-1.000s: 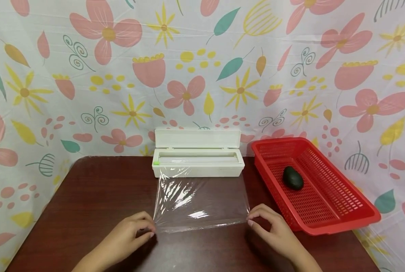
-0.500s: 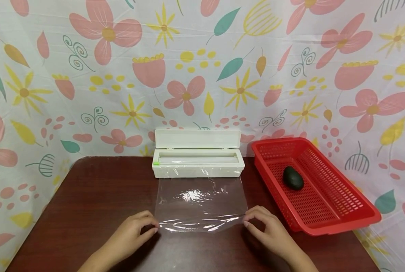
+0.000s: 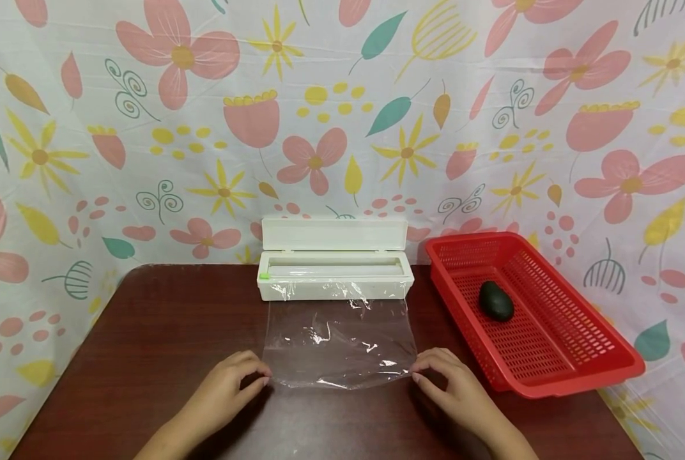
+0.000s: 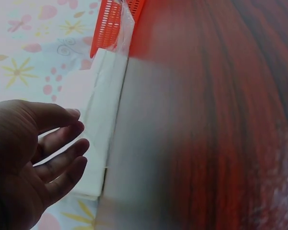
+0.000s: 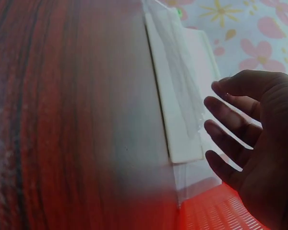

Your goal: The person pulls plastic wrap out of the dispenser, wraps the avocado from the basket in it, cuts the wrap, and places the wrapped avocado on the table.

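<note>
At the bottom of the head view, the left hand [image 3: 222, 396] and the right hand [image 3: 454, 390] rest on the dark wooden table [image 3: 147, 358], one at each near corner of a sheet of clear plastic wrap [image 3: 339, 345]. Each hand meets its corner of the sheet with loosely curved fingertips; whether they pinch the film or only touch it cannot be told. In the wrist views the fingers of both hands are slightly spread and relaxed. The sheet lies flat at the centre of the frame, wrinkled, and runs back to the white dispenser box [image 3: 333, 275], whose lid stands open. To the right of centre, a red plastic basket [image 3: 572, 377] sits on the table, well apart from the wrap, with a dark avocado [image 3: 495, 301] lying inside. A flowered cloth [image 3: 342, 115] fills the upper frame.
</note>
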A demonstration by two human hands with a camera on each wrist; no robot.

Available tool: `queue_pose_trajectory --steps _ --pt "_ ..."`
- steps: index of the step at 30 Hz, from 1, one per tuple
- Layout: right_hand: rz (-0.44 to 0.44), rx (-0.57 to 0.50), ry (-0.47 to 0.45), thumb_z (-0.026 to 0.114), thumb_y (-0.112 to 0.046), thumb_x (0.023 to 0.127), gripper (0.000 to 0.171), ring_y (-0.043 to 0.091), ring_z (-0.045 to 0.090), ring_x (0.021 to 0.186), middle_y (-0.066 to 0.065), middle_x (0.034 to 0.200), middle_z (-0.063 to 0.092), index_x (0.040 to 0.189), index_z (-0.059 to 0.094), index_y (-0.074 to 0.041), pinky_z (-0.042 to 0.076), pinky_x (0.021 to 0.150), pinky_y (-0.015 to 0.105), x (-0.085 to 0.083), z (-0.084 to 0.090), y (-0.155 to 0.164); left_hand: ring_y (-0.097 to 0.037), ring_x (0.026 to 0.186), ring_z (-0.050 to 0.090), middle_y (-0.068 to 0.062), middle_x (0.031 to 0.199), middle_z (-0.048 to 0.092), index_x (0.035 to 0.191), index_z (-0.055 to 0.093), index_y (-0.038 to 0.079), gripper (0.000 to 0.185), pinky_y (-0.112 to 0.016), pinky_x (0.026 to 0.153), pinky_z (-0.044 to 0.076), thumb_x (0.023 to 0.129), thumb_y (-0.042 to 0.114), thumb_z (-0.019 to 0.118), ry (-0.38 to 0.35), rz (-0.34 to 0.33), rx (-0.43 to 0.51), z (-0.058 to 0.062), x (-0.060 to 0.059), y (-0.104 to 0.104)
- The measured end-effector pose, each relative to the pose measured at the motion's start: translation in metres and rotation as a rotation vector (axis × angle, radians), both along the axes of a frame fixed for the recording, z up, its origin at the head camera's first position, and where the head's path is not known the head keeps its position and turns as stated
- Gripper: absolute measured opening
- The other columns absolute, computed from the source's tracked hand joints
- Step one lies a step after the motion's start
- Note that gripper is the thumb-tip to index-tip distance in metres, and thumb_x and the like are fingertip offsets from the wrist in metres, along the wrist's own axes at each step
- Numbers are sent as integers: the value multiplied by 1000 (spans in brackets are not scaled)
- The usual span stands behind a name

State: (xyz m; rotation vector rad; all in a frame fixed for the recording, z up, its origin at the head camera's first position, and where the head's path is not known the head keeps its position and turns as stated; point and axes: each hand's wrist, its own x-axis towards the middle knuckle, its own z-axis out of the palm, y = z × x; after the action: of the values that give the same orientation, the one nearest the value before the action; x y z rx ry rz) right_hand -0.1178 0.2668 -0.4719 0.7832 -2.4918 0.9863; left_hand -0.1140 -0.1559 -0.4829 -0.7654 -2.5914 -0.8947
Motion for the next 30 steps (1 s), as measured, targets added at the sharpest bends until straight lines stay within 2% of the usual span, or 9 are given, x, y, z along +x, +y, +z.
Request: queue_pose_trajectory --steps 6,11,16,22,28,30 --pt "-16 28 -18 80 -4 83 24 6 61 98 -9 103 67 98 74 -22 38 92 5 1 -1 -1 0 89 62 12 90 68 91 74 20 8 -30 82 56 88 13 77 -40 -3 14 -4 -4 1" --pt "-52 49 -44 80 -8 85 25 6 60 104 -10 109 66 105 75 -21 36 94 3 1 -1 -1 1 88 61 17 90 66 91 74 20 11 -30 82 55 87 11 78 -51 1 27 -5 -8 4" --pt "-96 57 -71 78 -11 87 30 6 60 108 -12 114 66 110 73 -29 35 97 3 1 2 -1 0 87 61 19 90 65 91 74 20 11 -29 80 55 87 10 77 -61 2 46 -6 -13 6" --pt "-128 52 -95 76 -9 89 33 5 60 109 -11 114 65 108 70 -36 34 97 2 0 10 0 4 82 57 20 90 63 90 74 21 9 -25 78 53 90 13 76 -181 26 76 -8 -18 7" --pt "-130 72 -83 75 -12 91 31 4 58 110 -11 115 65 108 69 -37 35 97 2 -2 19 2 4 81 55 20 90 63 91 74 21 7 -24 76 52 91 14 75 -229 45 83 -10 -24 6" --pt "-131 82 -84 75 -13 92 30 3 58 110 -13 116 64 109 69 -37 36 97 3 -3 22 3 4 73 55 18 91 63 93 74 20 6 -22 72 51 92 14 74 -252 44 101 -10 -25 7"
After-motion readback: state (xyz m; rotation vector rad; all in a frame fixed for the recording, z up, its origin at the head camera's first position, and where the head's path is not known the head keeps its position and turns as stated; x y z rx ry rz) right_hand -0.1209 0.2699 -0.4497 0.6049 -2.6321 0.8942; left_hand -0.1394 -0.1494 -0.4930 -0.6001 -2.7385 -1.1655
